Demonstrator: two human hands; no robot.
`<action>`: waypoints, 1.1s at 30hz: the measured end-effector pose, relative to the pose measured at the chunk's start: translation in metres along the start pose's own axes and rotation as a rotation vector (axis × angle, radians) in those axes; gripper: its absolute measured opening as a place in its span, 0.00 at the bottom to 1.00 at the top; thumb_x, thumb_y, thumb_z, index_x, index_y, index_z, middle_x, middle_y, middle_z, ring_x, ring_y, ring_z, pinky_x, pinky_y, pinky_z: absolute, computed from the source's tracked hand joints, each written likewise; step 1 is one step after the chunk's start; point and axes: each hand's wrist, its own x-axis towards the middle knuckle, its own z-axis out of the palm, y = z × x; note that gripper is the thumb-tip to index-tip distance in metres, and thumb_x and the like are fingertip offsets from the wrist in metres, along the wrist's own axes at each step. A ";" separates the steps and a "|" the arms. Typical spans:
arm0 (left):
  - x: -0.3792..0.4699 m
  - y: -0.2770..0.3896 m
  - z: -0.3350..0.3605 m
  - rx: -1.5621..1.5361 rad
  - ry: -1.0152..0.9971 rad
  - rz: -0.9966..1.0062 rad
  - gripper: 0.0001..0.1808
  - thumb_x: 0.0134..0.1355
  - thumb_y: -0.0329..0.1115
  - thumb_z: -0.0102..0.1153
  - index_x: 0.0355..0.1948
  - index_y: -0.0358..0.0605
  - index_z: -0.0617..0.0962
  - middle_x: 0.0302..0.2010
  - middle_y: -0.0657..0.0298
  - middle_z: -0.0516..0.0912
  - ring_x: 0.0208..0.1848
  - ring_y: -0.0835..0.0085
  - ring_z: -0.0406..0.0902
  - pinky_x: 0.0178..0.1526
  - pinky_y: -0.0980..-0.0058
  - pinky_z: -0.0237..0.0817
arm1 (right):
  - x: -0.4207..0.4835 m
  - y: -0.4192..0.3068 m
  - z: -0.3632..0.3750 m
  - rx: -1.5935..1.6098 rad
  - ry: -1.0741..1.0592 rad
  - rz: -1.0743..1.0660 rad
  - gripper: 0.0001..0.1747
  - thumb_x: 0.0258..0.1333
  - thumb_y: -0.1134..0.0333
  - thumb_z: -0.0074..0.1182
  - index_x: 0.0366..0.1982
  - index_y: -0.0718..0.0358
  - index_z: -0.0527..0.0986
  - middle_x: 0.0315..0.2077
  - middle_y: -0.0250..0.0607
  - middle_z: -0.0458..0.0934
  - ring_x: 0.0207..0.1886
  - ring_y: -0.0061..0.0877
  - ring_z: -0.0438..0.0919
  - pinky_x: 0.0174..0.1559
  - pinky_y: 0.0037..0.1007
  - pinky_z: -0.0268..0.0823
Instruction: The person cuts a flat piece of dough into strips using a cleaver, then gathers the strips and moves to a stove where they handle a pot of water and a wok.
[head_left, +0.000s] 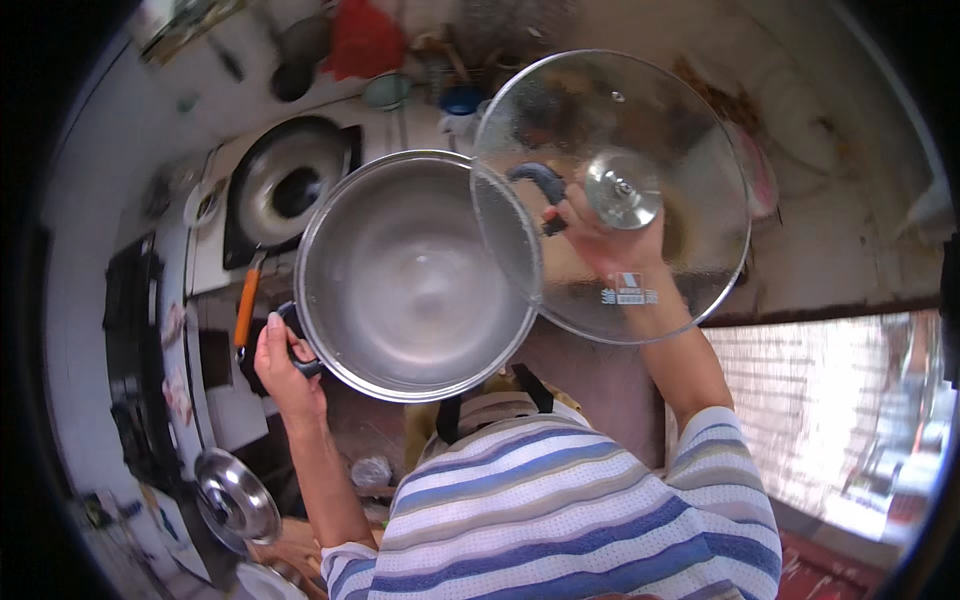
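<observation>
A wide stainless steel pot (420, 262) is held up in front of my body, its inside bare. My left hand (285, 367) grips the black loop handle (304, 364) on the pot's left side. To the right, a clear glass lid (697, 262) with a metal rim overlaps the pot's right edge. Behind the glass, my right hand (619, 244) is closed around the lid's round knob (622, 187). The pot's other black handle (538, 180) shows through the glass beside my right fingertips; whether they touch it I cannot tell.
A wok (281, 195) with an orange handle (246, 307) sits on the black stove at left. Beyond it are a red bag (366, 41) and a green bowl (386, 91). A metal lid (236, 495) lies lower left. The counter (817, 255) runs along the right.
</observation>
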 end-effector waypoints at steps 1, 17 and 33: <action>0.005 -0.009 0.018 0.003 -0.055 -0.023 0.17 0.66 0.42 0.46 0.21 0.48 0.66 0.11 0.72 0.63 0.09 0.86 0.57 0.09 0.86 0.44 | -0.013 -0.015 -0.005 0.022 0.099 -0.031 0.29 0.56 0.43 0.29 0.34 0.60 0.73 0.16 0.32 0.62 0.22 0.25 0.61 0.45 0.38 0.57; -0.001 -0.101 0.322 0.306 -0.821 -0.254 0.17 0.63 0.46 0.49 0.23 0.47 0.69 0.12 0.71 0.65 0.11 0.85 0.59 0.12 0.85 0.46 | -0.251 -0.147 -0.085 -0.458 1.047 -0.804 0.13 0.55 0.66 0.50 0.39 0.68 0.70 0.29 0.38 0.71 0.32 0.23 0.70 0.39 0.26 0.66; -0.140 -0.199 0.385 0.417 -0.932 -0.497 0.16 0.64 0.45 0.49 0.23 0.48 0.68 0.12 0.73 0.65 0.12 0.86 0.60 0.13 0.86 0.47 | -0.391 -0.171 -0.106 -0.106 0.971 -1.033 0.17 0.54 0.58 0.49 0.38 0.64 0.66 0.16 0.26 0.56 0.20 0.14 0.55 0.51 0.35 0.50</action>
